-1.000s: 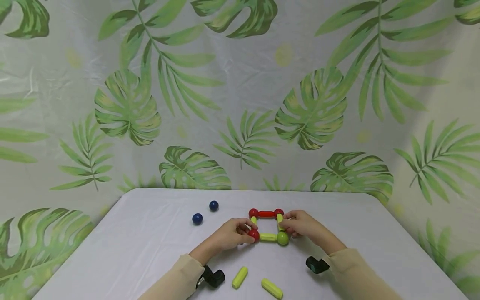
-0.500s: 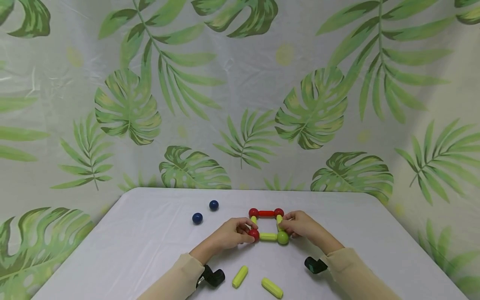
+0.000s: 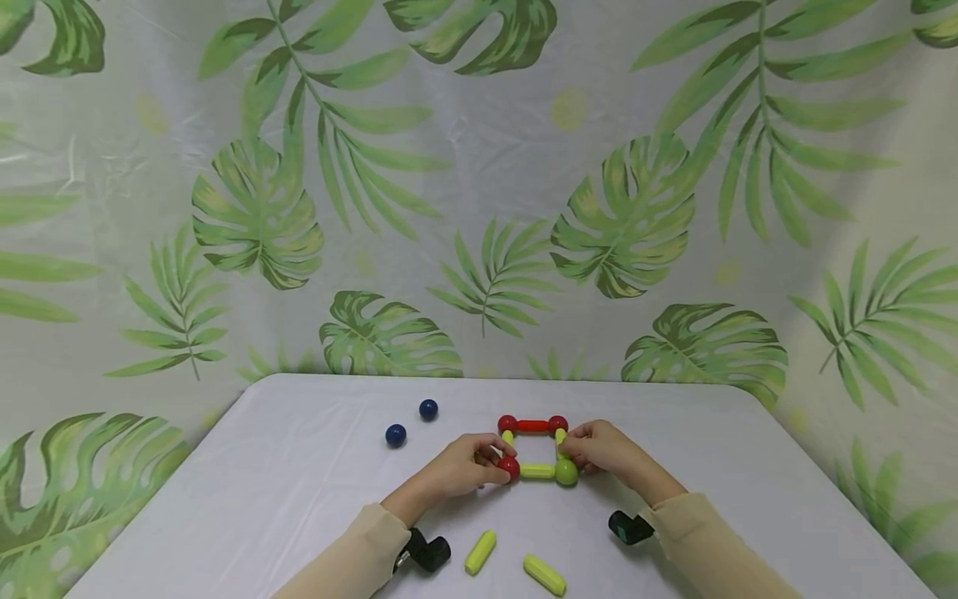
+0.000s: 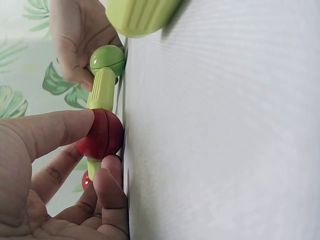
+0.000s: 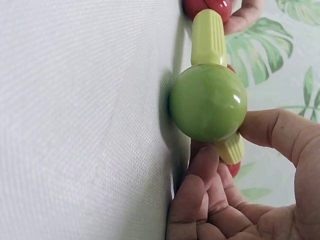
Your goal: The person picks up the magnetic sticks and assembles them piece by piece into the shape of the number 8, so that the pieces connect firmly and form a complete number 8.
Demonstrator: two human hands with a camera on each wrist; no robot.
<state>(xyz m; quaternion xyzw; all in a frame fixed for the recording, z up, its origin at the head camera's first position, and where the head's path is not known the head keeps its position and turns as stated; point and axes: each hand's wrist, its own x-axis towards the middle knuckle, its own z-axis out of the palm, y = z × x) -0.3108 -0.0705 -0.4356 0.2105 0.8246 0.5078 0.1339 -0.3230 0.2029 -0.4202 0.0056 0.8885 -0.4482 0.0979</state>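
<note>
Two pinches. Left hand [image 3: 470, 466]: red ball [image 4: 102, 134] left of the green ball [image 3: 565, 472]. Right hand [image 3: 604, 447]: yellow rod [image 5: 231, 149] behind that.

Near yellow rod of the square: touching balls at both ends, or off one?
Touching at both: the wrist views show the near yellow rod meeting the red ball and green ball without visible gap.
</note>
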